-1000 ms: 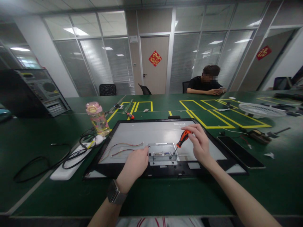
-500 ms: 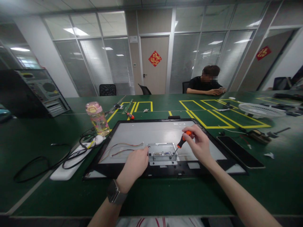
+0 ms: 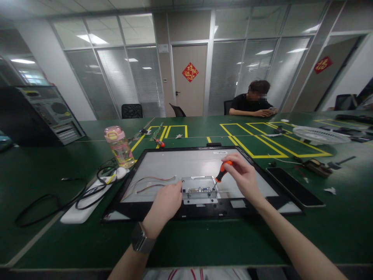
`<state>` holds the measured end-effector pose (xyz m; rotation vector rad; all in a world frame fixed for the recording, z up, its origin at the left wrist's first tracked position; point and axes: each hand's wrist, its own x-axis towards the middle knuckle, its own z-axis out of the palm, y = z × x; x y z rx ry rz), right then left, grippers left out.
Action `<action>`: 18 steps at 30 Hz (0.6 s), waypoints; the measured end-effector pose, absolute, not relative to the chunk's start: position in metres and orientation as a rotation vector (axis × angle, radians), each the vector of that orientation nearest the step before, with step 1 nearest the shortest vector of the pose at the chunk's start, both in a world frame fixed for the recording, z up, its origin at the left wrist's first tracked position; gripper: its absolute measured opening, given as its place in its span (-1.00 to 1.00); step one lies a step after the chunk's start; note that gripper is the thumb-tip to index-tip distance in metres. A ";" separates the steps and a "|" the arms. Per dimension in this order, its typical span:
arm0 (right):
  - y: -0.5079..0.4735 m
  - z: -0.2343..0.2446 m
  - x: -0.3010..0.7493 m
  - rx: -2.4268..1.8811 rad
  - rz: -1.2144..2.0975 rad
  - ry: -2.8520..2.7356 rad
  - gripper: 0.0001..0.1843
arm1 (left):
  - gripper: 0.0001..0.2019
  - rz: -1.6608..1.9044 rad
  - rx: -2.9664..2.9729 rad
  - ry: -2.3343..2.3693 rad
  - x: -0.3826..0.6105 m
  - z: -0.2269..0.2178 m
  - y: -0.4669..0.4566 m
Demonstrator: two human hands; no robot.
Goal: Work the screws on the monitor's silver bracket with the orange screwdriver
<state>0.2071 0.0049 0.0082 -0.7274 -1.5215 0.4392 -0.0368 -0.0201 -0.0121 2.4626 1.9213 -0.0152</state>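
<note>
A monitor panel (image 3: 163,163) in a black frame lies face down on the green table. A small metal board cover (image 3: 199,189) sits near its front edge. My right hand (image 3: 243,177) is closed around an orange-and-black screwdriver (image 3: 219,175), whose tip rests on the right side of the cover. My left hand (image 3: 164,204), with a watch on the wrist, presses on the panel at the cover's left edge with curled fingers. Thin coloured wires (image 3: 151,182) run across the panel to the left.
A pink-capped bottle (image 3: 119,146) stands left of the panel, next to black cables (image 3: 87,190) on a white slab. A computer case (image 3: 49,112) sits far left. A dark phone-like slab (image 3: 294,186) and small tools lie right. A person sits across the table (image 3: 253,102).
My right hand has turned on the screwdriver handle and shifted slightly left; more of my fingers now cover the orange grip. My left hand has stayed put.
</note>
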 end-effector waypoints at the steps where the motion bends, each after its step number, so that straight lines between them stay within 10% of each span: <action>1: 0.006 0.008 0.208 -0.732 0.458 -1.508 -0.87 | -0.77 -0.018 2.459 1.919 -0.037 -0.012 -0.020; 18: 0.008 0.007 0.206 -0.727 0.535 -1.491 -0.87 | -0.77 0.006 2.470 1.913 -0.037 -0.013 -0.020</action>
